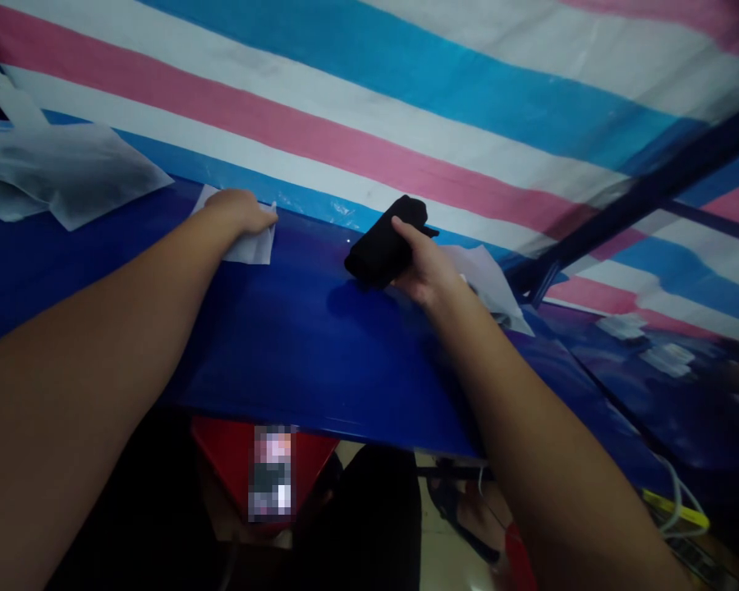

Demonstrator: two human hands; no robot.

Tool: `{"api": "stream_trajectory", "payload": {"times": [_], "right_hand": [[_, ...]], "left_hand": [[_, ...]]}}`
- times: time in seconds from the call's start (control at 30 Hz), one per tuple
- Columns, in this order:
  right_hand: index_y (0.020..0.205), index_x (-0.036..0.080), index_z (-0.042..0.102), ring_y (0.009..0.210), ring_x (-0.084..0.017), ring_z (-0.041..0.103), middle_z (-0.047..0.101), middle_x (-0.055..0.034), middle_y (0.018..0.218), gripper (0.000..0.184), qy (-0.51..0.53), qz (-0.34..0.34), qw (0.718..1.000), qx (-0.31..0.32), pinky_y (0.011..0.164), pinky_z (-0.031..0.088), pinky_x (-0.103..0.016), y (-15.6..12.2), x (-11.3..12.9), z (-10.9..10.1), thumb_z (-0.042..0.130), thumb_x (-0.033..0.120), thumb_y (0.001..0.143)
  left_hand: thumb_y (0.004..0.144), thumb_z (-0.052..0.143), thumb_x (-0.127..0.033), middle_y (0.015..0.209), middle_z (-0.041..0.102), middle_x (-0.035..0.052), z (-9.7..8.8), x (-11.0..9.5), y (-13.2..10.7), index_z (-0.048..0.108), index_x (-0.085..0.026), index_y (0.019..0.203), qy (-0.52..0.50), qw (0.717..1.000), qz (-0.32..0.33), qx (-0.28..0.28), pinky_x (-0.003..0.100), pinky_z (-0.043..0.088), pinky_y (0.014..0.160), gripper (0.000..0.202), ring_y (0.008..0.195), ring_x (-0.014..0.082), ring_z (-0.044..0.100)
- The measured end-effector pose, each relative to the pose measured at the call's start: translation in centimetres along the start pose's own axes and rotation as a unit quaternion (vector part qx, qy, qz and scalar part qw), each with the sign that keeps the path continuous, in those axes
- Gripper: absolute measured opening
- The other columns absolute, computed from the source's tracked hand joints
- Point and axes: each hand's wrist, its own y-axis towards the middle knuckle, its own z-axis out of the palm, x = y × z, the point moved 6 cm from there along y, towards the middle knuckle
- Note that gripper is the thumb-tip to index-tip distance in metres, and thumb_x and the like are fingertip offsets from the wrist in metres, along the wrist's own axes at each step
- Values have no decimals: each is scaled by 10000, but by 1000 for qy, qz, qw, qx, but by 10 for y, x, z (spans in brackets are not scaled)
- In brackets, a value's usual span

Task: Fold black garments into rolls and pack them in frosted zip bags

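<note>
While right grip (428,267) holds one black bundle (380,245), left grip (237,212) holds one white pouch (252,249) over one blue table (320,353)

Facing me, a striped sheet (369,123); to my right, a dark slanting bar (637,193); below, a red object (313,458) and pale floor (437,546).

Behind the bench (320,353) we see the curtain (345,98). On the bench lies the left bag (92,176); to the right of it, the middle bag (250,249) is at our left hand (234,212). Further right is the cloth (377,246) in our right hand (428,269), then the right bag (493,283).
</note>
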Motion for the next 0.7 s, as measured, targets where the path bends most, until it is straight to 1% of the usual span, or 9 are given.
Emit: {"api": "stream_trajectory", "payload": {"times": [0.07, 0.1, 0.17, 0.23, 0.3, 0.4, 0.5, 0.6, 0.7], "right_hand": [[1482, 277, 528, 1418, -420, 604, 687, -166, 1436, 768, -23, -10, 1000, 11, 1074, 612, -587, -1, 2, 2, 674, 719, 872], [1485, 276, 534, 1399, -422, 616, 696, -166, 1417, 773, -30, -12, 999, 17, 1076, 609, -593, -2, 3, 4, 678, 721, 870], [1492, 270, 545, 1361, -424, 638, 714, -165, 1382, 784, -35, -17, 999, 24, 1086, 601, -598, -4, 5, 7, 682, 725, 869], [1489, 257, 559, 1331, -424, 654, 731, -167, 1345, 798, -44, -28, 998, 38, 1098, 597, -594, -8, 9, 13, 673, 746, 869], [1473, 241, 581, 1306, -425, 670, 749, -168, 1298, 800, -46, -38, 996, 63, 1108, 595, -588, -13, 13, 22, 664, 759, 870], [1459, 222, 618, 1251, -429, 701, 776, -167, 1221, 770, -13, -6, 995, 102, 1093, 607, -595, -20, 13, 32, 669, 722, 876], [1442, 217, 642, 1211, -422, 722, 790, -166, 1203, 731, 24, 64, 991, 118, 1058, 632, -589, -24, 5, 34, 734, 645, 856], [1366, 235, 678, 1208, -413, 732, 798, -150, 1223, 681, 24, 97, 990, 102, 1054, 644, -584, -25, -1, 30, 816, 613, 815], [1252, 242, 720, 1201, -395, 741, 803, -142, 1227, 591, 12, 113, 989, 98, 1053, 653, -550, -26, -4, 29, 870, 582, 793]], "left_hand": [[859, 504, -750, 1301, 707, 299, 1, -6, -2, 712, -65, 1326, 73, 993, -86, -25, 537, 478, 948, 855, 1237, 499, 608], [887, 498, -685, 1333, 702, 298, 3, -18, -6, 718, -70, 1309, 90, 993, -78, -22, 515, 496, 947, 778, 1223, 480, 638], [904, 517, -591, 1260, 746, 242, 8, -49, -16, 759, -121, 1206, 91, 995, -29, -9, 466, 515, 950, 610, 1190, 430, 675], [890, 563, -549, 1077, 776, 190, 13, -80, -29, 784, -155, 1048, 87, 996, 10, -11, 430, 517, 946, 479, 1122, 388, 705], [892, 590, -521, 927, 762, 162, 22, -110, -43, 779, -160, 960, 45, 996, 77, 7, 417, 526, 891, 413, 997, 354, 729], [844, 643, -405, 917, 772, 144, 37, -142, -56, 778, -175, 928, -17, 988, 152, 39, 411, 540, 835, 280, 908, 321, 730], [817, 673, -387, 936, 783, 141, 46, -150, -57, 775, -206, 955, -68, 980, 180, 52, 424, 553, 804, 249, 912, 325, 730], [824, 674, -367, 854, 750, 146, 50, -139, -51, 756, -197, 979, -141, 978, 134, 81, 443, 553, 755, 244, 846, 326, 735], [838, 666, -321, 759, 687, 99, 50, -132, -50, 726, -191, 1063, -199, 967, 116, 105, 402, 545, 704, 266, 748, 275, 709]]}}
